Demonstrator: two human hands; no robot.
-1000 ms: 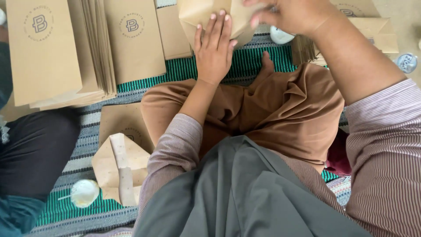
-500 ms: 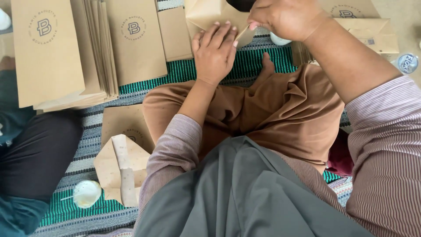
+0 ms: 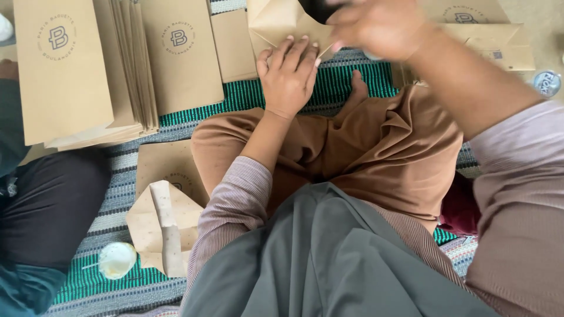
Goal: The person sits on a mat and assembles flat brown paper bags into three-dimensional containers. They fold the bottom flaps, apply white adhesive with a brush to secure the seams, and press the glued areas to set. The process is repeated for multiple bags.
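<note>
Head view: left hand (image 3: pixel 289 75) flat, fingers spread, still pressing brown paper bag (image 3: pixel 276 23) onto striped mat (image 3: pixel 247 97), top centre of frame. Right hand (image 3: pixel 376 24), blurred, shifted left since earlier frame, pinching dark object (image 3: pixel 317 8) at top edge. Bag stack (image 3: pixel 88 70) upper left unchanged.

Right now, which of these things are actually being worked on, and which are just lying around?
In hand:
- left hand pressing flat on a folded brown paper bag
- right hand, blurred, above it holding something dark

Lying about:
- stack of flat paper bags
- one folded bag on the striped mat
- small round white object
</note>
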